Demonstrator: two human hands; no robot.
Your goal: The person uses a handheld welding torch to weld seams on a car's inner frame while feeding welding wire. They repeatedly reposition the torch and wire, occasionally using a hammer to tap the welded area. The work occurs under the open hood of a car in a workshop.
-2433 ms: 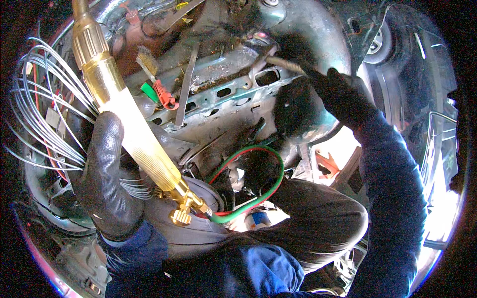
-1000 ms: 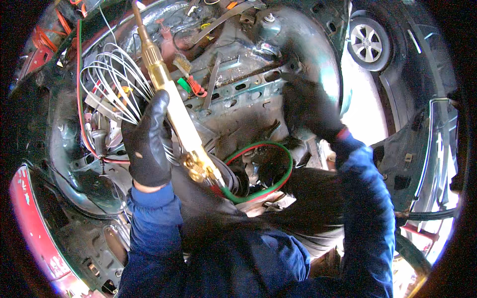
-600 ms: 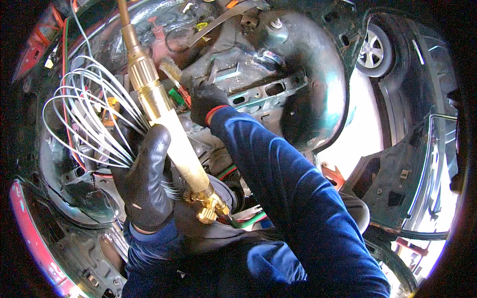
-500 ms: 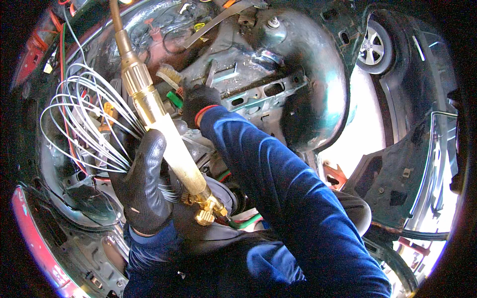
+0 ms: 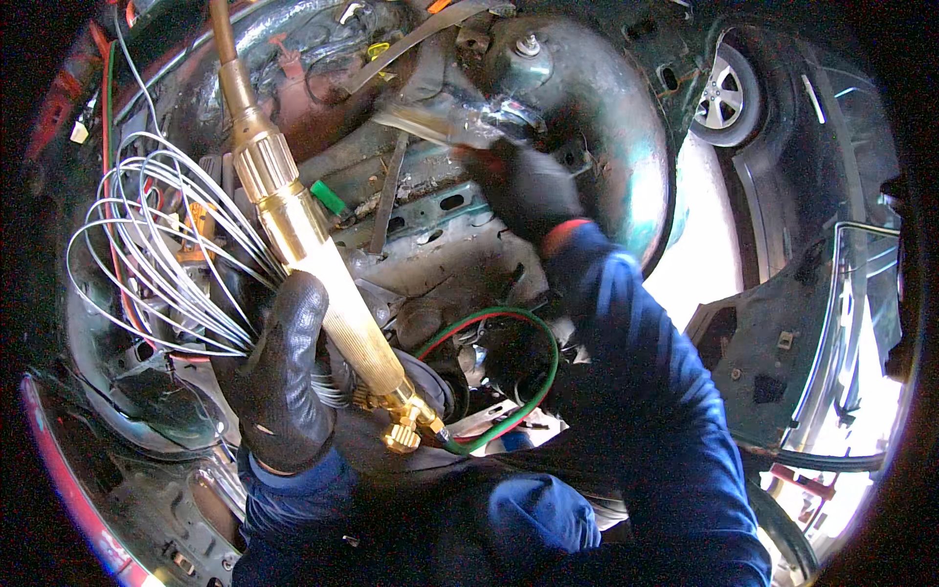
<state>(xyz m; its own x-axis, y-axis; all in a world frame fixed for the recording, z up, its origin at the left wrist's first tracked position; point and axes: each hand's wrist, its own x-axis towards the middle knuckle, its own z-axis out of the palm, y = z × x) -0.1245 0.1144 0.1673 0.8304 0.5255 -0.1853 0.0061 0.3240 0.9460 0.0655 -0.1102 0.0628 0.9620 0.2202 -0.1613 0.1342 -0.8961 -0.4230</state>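
Observation:
A brass gas torch (image 5: 344,318) slants across the view, its nozzle end at the upper left and its valve knobs toward my lap. My left hand (image 5: 289,377), in a black glove, is closed around the torch body and also grips a loose coil of silvery wire (image 5: 156,240), whose loops fan out to the left. In my gloved right hand (image 5: 533,191) is a brush (image 5: 423,125), smeared by motion, above the metal car body (image 5: 460,210). Its bristle end points left. A flat metal strip (image 5: 391,191) lies below the brush.
A small green piece (image 5: 330,199) lies beside the torch. Red and green hoses (image 5: 554,367) loop from the torch's valve end. A rounded wheel housing (image 5: 626,147) bulges at the right. Beyond it stands another car with a wheel (image 5: 726,93).
My right hand has swung right and slightly up with the brush, uncovering the flat strip and hose loop. My left hand keeps its hold on the torch and wire.

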